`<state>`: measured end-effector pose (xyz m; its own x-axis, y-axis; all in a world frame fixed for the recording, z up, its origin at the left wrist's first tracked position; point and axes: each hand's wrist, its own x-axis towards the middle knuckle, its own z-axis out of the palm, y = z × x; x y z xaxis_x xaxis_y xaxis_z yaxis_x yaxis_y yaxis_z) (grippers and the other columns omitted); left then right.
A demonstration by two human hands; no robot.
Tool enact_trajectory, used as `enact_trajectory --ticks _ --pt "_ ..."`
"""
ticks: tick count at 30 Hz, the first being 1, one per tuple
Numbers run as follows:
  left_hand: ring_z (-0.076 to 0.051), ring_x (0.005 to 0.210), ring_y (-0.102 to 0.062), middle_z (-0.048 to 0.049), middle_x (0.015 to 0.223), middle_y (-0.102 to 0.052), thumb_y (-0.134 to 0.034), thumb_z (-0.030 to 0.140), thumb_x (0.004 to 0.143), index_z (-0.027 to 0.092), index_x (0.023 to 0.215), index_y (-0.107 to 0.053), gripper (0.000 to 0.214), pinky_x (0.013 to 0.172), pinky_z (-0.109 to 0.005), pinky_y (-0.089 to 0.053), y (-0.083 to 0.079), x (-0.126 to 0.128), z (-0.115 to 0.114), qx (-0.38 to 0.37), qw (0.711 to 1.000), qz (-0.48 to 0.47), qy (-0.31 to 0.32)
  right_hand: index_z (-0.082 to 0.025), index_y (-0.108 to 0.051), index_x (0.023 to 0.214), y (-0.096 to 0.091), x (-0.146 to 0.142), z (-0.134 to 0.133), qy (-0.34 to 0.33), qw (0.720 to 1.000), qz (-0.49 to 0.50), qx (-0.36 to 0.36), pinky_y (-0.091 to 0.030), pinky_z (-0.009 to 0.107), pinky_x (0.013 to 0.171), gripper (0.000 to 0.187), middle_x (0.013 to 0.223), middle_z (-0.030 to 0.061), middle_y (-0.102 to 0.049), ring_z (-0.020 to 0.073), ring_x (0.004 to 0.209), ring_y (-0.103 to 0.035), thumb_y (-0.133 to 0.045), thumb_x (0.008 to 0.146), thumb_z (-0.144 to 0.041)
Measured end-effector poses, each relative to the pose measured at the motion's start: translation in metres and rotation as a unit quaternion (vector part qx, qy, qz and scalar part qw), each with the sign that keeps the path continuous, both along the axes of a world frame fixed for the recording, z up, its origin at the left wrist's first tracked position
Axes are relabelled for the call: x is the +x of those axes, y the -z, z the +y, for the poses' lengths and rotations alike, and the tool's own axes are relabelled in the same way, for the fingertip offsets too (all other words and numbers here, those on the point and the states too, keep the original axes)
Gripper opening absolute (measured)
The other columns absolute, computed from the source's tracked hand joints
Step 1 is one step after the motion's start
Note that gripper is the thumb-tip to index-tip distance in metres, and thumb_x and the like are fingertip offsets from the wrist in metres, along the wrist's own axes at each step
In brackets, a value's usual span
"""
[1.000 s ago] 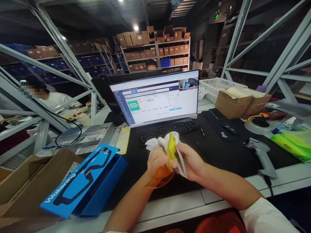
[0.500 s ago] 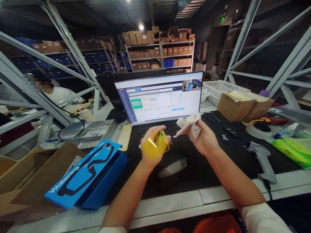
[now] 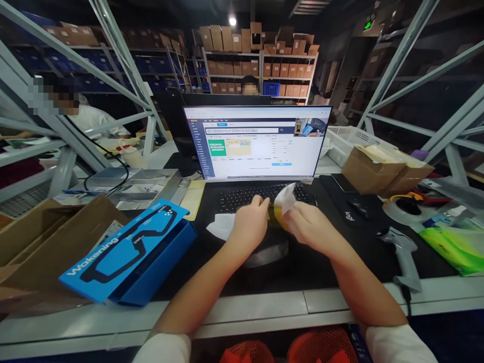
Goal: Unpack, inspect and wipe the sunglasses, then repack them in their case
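Observation:
My left hand is closed, its fingers pinching one end of yellow-tinted glasses above the desk mat. Most of the glasses are hidden by my hands. My right hand is closed on a white wiping cloth, which it presses against the yellow lens at the other end. Just below lies a greyish translucent piece, too blurred to name. White paper or cloth sticks out beyond my left wrist. The keyboard is right behind my hands.
A blue box picturing glasses leans by an open carton on the left. Ahead stands a monitor. On the right are a barcode scanner, mouse, tape roll and cartons. A co-worker sits far left.
My hands have come together. My right hand has brought the cloth down onto the glasses, and my left hand has turned with its back upward. The view has shifted slightly.

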<state>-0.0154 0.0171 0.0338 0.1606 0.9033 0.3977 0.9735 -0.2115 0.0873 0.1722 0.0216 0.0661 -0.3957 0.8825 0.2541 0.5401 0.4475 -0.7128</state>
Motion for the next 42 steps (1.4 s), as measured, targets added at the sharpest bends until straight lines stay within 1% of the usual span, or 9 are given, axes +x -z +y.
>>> enact_trajectory --ticks 4,9,14,18,20,23,30,33,42 --pt "-0.024 0.073 -0.068 -0.0113 0.096 -0.067 -0.047 0.018 0.094 0.014 0.113 -0.065 0.026 0.063 -0.033 -0.047 0.01 0.011 0.002 -0.023 0.999 -0.023 0.036 -0.023 -0.067 0.091 0.006 -0.007 0.008 -0.028 0.992 -0.119 -0.029 -0.032 0.029 0.066 0.034 0.083 0.0043 -0.07 0.0201 0.071 -0.06 -0.039 0.101 -0.04" --pt "-0.023 0.079 -0.066 -0.0106 0.094 -0.068 -0.046 0.009 0.09 0.015 0.091 -0.067 0.022 0.066 -0.033 -0.047 0.024 0.017 0.01 0.011 0.996 0.007 0.087 -0.021 -0.056 0.066 0.017 -0.007 0.037 -0.05 0.986 -0.139 -0.076 -0.033 0.028 0.061 0.031 0.071 0.0054 -0.065 0.0174 0.062 -0.055 -0.049 0.094 -0.033" --pt "-0.021 0.087 -0.068 -0.0145 0.129 -0.064 -0.049 0.013 0.091 0.018 0.118 -0.067 0.033 0.07 -0.03 -0.052 0.016 0.006 0.011 0.157 0.982 -0.059 0.09 -0.019 -0.062 0.069 0.023 0.0 0.059 -0.066 0.989 0.016 -0.133 -0.033 0.026 0.047 0.028 0.06 0.0005 -0.059 0.0137 0.05 -0.048 -0.061 0.088 -0.04" --pt "-0.022 0.104 -0.065 -0.0118 0.122 -0.064 -0.062 0.023 0.088 0.022 0.124 -0.066 0.036 0.083 -0.031 -0.054 -0.004 -0.016 0.007 0.344 0.909 -0.22 0.085 -0.017 -0.067 0.081 0.022 0.01 0.068 -0.031 0.955 0.216 -0.202 -0.037 0.024 0.043 0.037 0.063 0.0004 -0.063 0.0133 0.049 -0.052 -0.069 0.081 -0.055" --pt "-0.019 0.091 -0.064 -0.0087 0.108 -0.065 -0.069 0.028 0.085 0.022 0.121 -0.068 0.037 0.08 -0.03 -0.053 -0.011 -0.027 0.009 0.314 0.896 -0.297 0.101 -0.018 -0.068 0.083 0.02 0.013 0.067 -0.044 0.921 0.302 -0.242 -0.045 0.025 0.05 0.04 0.07 0.0023 -0.068 0.0151 0.056 -0.059 -0.075 0.075 -0.056" --pt "-0.012 0.067 -0.056 -0.0047 0.097 -0.063 -0.076 0.039 0.08 0.023 0.126 -0.067 0.05 0.064 -0.026 -0.05 -0.011 -0.033 0.015 0.11 0.895 -0.389 0.189 -0.017 -0.069 0.081 0.014 0.013 0.057 -0.109 0.896 0.316 -0.291 -0.047 0.024 0.054 0.041 0.073 0.0037 -0.07 0.0155 0.061 -0.062 -0.08 0.07 -0.054" --pt "-0.021 0.085 -0.066 -0.0086 0.098 -0.069 -0.081 0.049 0.074 0.019 0.107 -0.07 0.046 0.075 -0.032 -0.054 0.002 -0.017 0.017 -0.118 0.771 -0.535 0.324 -0.014 -0.069 0.081 0.009 0.008 0.037 -0.227 0.899 0.162 -0.337 -0.039 0.02 0.043 0.042 0.062 0.001 -0.064 0.0103 0.047 -0.053 -0.07 0.083 -0.056" --pt "-0.02 0.084 -0.065 -0.0083 0.1 -0.068 -0.077 0.048 0.079 0.021 0.109 -0.068 0.042 0.076 -0.031 -0.054 0.003 -0.013 0.014 -0.134 0.757 -0.532 0.354 -0.014 -0.067 0.081 0.014 0.001 0.036 -0.232 0.889 0.204 -0.338 -0.046 0.02 0.051 0.049 0.071 0.0027 -0.067 0.0113 0.057 -0.059 -0.071 0.078 -0.063" --pt "-0.015 0.077 -0.056 -0.0047 0.093 -0.055 -0.077 0.043 0.08 0.019 0.105 -0.071 0.035 0.067 -0.026 -0.047 -0.02 -0.028 0.0 0.01 0.832 -0.471 0.291 -0.013 -0.069 0.089 0.012 0.016 0.046 -0.257 0.896 0.14 -0.333 -0.039 0.017 0.044 0.046 0.068 0.0002 -0.063 0.0078 0.051 -0.052 -0.067 0.085 -0.058"
